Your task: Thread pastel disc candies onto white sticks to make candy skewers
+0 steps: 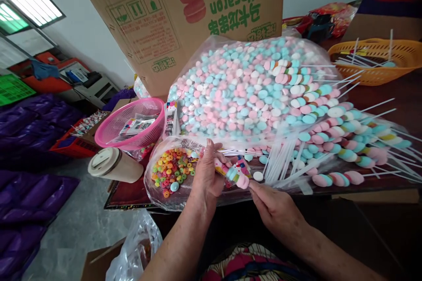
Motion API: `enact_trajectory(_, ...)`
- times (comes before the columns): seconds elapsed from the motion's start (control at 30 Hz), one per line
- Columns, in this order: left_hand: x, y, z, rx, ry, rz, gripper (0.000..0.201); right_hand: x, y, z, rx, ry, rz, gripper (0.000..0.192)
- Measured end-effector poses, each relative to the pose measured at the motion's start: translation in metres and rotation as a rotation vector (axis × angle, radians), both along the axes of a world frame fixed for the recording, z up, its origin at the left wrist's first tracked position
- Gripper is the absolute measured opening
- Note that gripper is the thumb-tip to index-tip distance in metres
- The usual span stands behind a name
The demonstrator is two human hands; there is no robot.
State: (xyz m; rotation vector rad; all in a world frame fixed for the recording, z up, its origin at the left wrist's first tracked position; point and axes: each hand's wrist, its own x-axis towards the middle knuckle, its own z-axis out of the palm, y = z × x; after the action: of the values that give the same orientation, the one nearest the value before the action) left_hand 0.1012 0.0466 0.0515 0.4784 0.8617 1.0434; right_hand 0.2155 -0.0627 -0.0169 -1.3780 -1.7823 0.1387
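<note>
Between my hands is a skewer of pastel pink, blue and white marshmallow discs (243,181), partly inside a clear printed plastic sleeve (243,166). My left hand (207,173) is closed around the sleeve, thumb pointing up, and hides part of it. At the skewer's near end, the thumb and fingers of my right hand (278,207) are pinched together. Left of my left hand, colourful ring-shaped candies (169,169) lie in a clear bag. A loose white disc (258,176) sits just beyond my right fingertips.
A big clear bag of pastel marshmallow discs (227,83) fills the table's middle. Finished skewers (339,179) and white sticks (277,158) lie to its right. An orange basket (376,77) stands far right; a pink basket (158,118) and lidded cup (127,167) are left. Behind rises a cardboard box (132,48).
</note>
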Motion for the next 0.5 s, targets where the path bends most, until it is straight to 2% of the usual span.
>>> enact_trajectory(0.17, 0.002, -0.002, -0.008, 0.033, 0.015, 0.019, 0.047, -0.005, -0.002, 0.000, 0.102, -0.107, -0.011, 0.036)
enact_trajectory(0.3, 0.000, 0.003, -0.008, 0.235, 0.137, 0.172, 0.046, -0.010, -0.002, 0.005, 0.174, -0.163, -0.029, 0.033)
enact_trajectory(0.37, 0.002, 0.000, -0.011, 0.271, 0.109, 0.166, 0.042, -0.012, -0.001, 0.006, 0.160, -0.101, -0.009, 0.032)
enact_trajectory(0.5, 0.009, -0.016, -0.020, 0.118, -0.037, 0.036, 0.046, -0.014, 0.001, 0.012, -0.034, 0.249, 0.022, 0.022)
